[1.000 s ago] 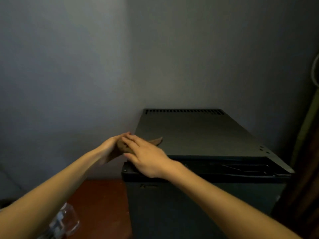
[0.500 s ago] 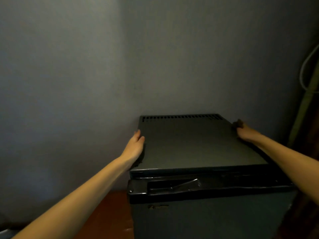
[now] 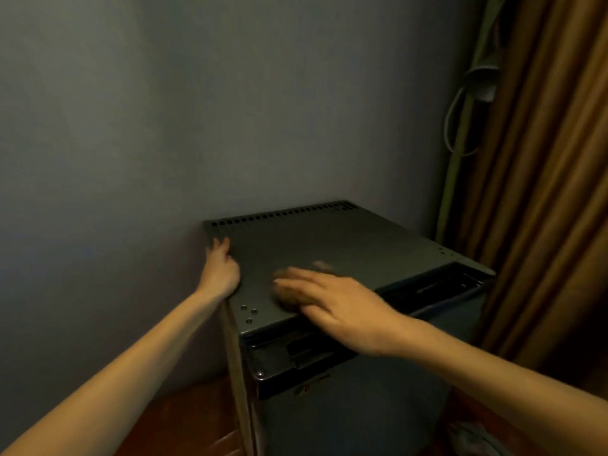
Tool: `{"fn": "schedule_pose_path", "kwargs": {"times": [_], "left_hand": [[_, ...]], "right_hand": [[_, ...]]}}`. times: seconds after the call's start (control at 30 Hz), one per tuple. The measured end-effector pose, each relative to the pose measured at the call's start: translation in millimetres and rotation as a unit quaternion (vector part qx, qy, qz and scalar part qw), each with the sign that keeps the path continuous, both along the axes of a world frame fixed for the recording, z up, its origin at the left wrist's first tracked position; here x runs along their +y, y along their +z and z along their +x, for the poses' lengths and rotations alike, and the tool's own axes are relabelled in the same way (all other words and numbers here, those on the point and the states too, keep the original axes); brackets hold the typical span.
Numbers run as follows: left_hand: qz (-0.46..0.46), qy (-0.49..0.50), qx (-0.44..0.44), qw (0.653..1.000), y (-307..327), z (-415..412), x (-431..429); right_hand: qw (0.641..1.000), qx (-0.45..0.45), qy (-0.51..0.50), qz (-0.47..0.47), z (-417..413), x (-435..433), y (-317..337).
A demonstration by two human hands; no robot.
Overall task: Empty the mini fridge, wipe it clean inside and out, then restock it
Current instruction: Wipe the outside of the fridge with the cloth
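Note:
The dark mini fridge [image 3: 345, 245] stands in a corner with its door [image 3: 355, 409] closed. Its flat top has a row of vent slots along the back. My left hand [image 3: 220, 271] rests on the top's left edge, fingers straight along the side and thumb on top. My right hand [image 3: 342, 307] lies flat near the front of the top. It presses down on a brown cloth [image 3: 289, 296], which is blurred and partly hidden under the fingers.
A grey wall [image 3: 164, 143] runs close behind and to the left of the fridge. A brown curtain [image 3: 543, 192] hangs at the right, with a looped cable [image 3: 460, 110] and plug beside it. The floor [image 3: 184, 422] below left is reddish wood.
My right hand left the fridge's right edge and now presses the cloth on the front of the top. My left hand slid further back along the left edge. The view swung right.

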State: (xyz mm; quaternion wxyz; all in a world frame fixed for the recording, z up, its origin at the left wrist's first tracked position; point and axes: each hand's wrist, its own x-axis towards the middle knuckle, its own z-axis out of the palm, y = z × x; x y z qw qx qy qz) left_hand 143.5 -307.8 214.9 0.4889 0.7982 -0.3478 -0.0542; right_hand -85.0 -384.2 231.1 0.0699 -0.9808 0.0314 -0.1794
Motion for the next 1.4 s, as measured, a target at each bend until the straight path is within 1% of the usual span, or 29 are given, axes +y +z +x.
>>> {"fn": "schedule_pose_path", "kwargs": {"times": [0.07, 0.13, 0.17, 0.2, 0.23, 0.3, 0.37, 0.43, 0.5, 0.57, 0.6, 0.67, 0.73, 0.77, 0.83, 0.9, 0.97, 1.03, 1.07, 1.17, 1.23, 1.27, 1.37, 1.4], "left_hand": [[0.002, -0.010, -0.005, 1.000, 0, 0, -2], [-0.009, -0.016, -0.003, 1.000, -1, -1, -1], [-0.012, -0.019, -0.002, 1.000, -2, 0, -1], [-0.014, -0.024, 0.000, 1.000, -1, -1, 0], [-0.017, -0.027, 0.003, 0.999, -2, -1, 0], [-0.024, -0.025, 0.016, 0.999, -2, 0, -1], [-0.016, -0.027, 0.021, 0.999, -1, -1, -1], [-0.021, -0.024, 0.020, 0.999, 0, -3, 0], [-0.038, -0.022, 0.023, 0.999, 3, -10, 6], [-0.070, -0.037, 0.007, 0.997, 4, -23, 20], [-0.093, -0.054, -0.026, 0.994, 1, -31, 33], [-0.148, -0.103, -0.107, 0.978, -11, -52, 64], [-0.187, -0.149, -0.138, 0.961, -27, -78, 97], [-0.200, -0.161, -0.131, 0.958, -36, -91, 111], [-0.221, -0.172, -0.109, 0.954, -51, -112, 130], [-0.223, -0.175, -0.097, 0.954, -63, -125, 136], [-0.214, -0.178, -0.090, 0.956, -69, -132, 133], [-0.207, -0.175, -0.087, 0.958, -68, -134, 129], [-0.205, -0.175, -0.087, 0.959, -67, -133, 127], [-0.193, -0.185, -0.075, 0.961, -64, -128, 126], [-0.192, -0.194, -0.053, 0.960, -63, -123, 128], [-0.193, -0.198, -0.050, 0.960, -63, -121, 129], [-0.207, -0.208, -0.043, 0.955, -65, -116, 128], [-0.214, -0.211, -0.038, 0.953, -67, -115, 127]], "right_hand": [[0.989, -0.040, -0.143, 0.021, -42, -42, -6], [0.950, -0.063, -0.302, 0.042, -88, -93, -7], [0.928, -0.064, -0.363, 0.047, -106, -112, -6], [0.913, -0.066, -0.399, 0.048, -119, -123, -7], [0.906, -0.075, -0.413, 0.049, -123, -125, -9], [0.913, -0.113, -0.387, 0.069, -109, -106, -13], [0.918, -0.167, -0.338, 0.125, -85, -59, -20], [0.932, -0.209, -0.273, 0.117, -62, 1, -26], [0.959, -0.200, -0.187, 0.077, -44, 55, -28], [0.977, -0.159, -0.135, 0.055, -37, 76, -25], [0.978, -0.151, -0.133, 0.057, -37, 75, -22], [0.967, -0.181, -0.162, 0.078, -44, 64, -19], [0.958, -0.199, -0.185, 0.095, -50, 58, -19], [0.961, -0.193, -0.172, 0.098, -48, 63, -21], [0.976, -0.167, -0.104, 0.097, -34, 80, -21], [0.984, -0.138, -0.049, 0.100, -17, 94, -18], [0.986, -0.120, -0.025, 0.108, -11, 92, -14], [0.987, -0.110, -0.013, 0.115, -22, 75, -13], [0.988, -0.112, -0.024, 0.106, -31, 62, -11], [0.983, -0.118, -0.125, 0.066, -59, 27, -7], [0.980, -0.125, -0.153, 0.024, -56, 31, -10], [0.981, -0.129, -0.141, 0.022, -45, 44, -13], [0.991, -0.116, -0.033, 0.065, -13, 97, -20], [0.992, -0.110, -0.008, 0.062, -9, 106, -21]]}}
